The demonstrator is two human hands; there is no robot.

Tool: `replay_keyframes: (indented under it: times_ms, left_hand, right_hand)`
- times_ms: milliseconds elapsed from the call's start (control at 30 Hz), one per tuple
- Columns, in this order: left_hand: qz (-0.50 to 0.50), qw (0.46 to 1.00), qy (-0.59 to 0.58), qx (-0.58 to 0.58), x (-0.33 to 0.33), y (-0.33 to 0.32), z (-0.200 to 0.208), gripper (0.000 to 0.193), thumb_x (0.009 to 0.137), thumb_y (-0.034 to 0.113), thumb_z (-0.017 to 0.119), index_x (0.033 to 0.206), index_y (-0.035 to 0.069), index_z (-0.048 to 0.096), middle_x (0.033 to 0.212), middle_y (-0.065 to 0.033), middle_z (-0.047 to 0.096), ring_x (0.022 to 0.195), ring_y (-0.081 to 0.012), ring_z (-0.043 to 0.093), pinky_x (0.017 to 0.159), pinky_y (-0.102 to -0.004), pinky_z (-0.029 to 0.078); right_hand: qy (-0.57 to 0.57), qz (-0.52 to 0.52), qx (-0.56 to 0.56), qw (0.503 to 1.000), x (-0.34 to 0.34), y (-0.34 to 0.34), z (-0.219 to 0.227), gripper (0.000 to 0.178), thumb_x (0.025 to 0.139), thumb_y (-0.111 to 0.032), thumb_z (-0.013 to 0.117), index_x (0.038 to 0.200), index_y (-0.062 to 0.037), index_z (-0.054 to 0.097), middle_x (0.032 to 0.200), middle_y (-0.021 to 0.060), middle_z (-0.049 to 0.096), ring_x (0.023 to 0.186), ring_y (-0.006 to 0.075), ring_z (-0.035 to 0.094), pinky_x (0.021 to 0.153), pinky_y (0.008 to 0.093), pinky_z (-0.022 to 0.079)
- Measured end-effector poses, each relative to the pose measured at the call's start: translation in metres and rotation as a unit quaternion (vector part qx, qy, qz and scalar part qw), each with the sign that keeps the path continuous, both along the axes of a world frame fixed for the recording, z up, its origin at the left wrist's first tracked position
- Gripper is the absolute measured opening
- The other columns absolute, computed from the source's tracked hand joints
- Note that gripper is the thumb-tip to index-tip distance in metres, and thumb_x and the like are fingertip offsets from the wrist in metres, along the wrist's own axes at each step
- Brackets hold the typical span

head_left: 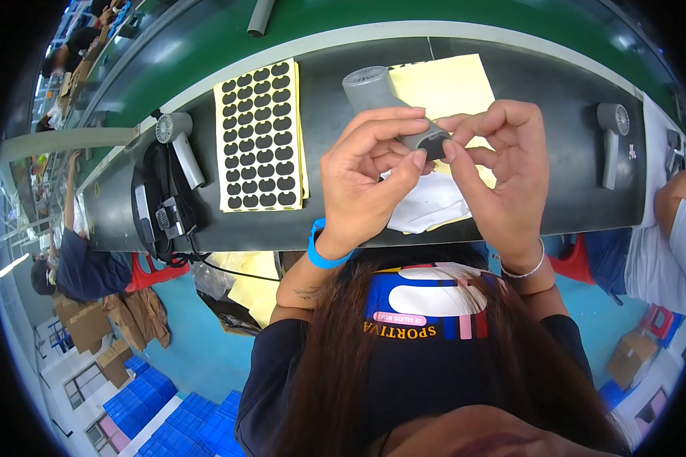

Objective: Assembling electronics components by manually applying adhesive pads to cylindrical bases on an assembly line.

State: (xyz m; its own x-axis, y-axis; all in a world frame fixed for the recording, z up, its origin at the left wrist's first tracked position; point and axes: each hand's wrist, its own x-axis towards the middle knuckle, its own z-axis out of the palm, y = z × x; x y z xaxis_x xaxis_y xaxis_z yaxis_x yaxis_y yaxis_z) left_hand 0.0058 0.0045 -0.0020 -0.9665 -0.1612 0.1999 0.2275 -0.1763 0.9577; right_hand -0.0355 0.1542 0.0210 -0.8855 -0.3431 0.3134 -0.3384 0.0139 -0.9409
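My left hand (370,164) wraps its fingers round the handle of a grey handheld fan (372,89). The fan's round grille points away from me, and the handle's end is turned to the right. A black oval sticker (434,146) shows on that end. At its edge my right hand (507,164) pinches with thumb and forefinger; the exact contact is partly hidden. Under my hands lie a yellow backing sheet (453,80) and a white cloth (427,204). To the left is a sheet of black stickers (259,137) in rows on yellow backing.
Similar grey fans lie at the left (184,148) and right (611,145) of the black table (328,76). Beside the left one sits a black device with a cable (160,213). Beyond runs a green conveyor (373,19). Co-workers sit on both sides. Blue crates (141,400) stand on the floor.
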Motion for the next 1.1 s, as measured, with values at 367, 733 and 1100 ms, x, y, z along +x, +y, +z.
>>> replay_keyframes:
  times_ms: [367,733,1100]
  left_hand:
    - [-0.001,1.0,0.008,-0.008,0.002,0.0,-0.003,0.027,0.08,-0.012,0.06,0.107,-0.01,0.06,0.118,-0.0167,0.053,0.082,-0.0171,0.066,0.072,-0.0234,0.057]
    - [0.006,1.0,0.007,-0.016,0.004,-0.006,-0.007,0.029,0.079,-0.015,0.059,0.107,-0.01,0.06,0.117,-0.0164,0.054,0.081,-0.0157,0.066,0.072,-0.0235,0.056]
    - [-0.012,0.995,-0.056,0.085,0.003,-0.03,0.012,0.021,0.083,-0.007,0.059,0.104,-0.004,0.06,0.108,-0.0114,0.06,0.066,-0.0098,0.06,0.056,-0.0203,0.05]
  right_hand:
    - [-0.015,-0.005,0.016,1.0,0.002,-0.001,0.003,0.034,0.079,0.012,0.058,0.103,-0.0022,0.039,0.093,0.0062,0.048,0.097,0.0168,0.061,0.07,0.0232,0.054]
    - [0.09,-0.032,0.219,0.971,-0.002,0.002,0.009,0.034,0.079,0.004,0.064,0.108,-0.001,0.045,0.098,0.0086,0.056,0.088,0.0158,0.062,0.07,0.0261,0.051]
    - [0.142,0.139,0.222,0.955,-0.027,-0.033,-0.017,0.05,0.073,0.009,0.059,0.12,-0.0054,0.052,0.119,0.0127,0.056,0.1,0.0322,0.06,0.078,0.0351,0.051]
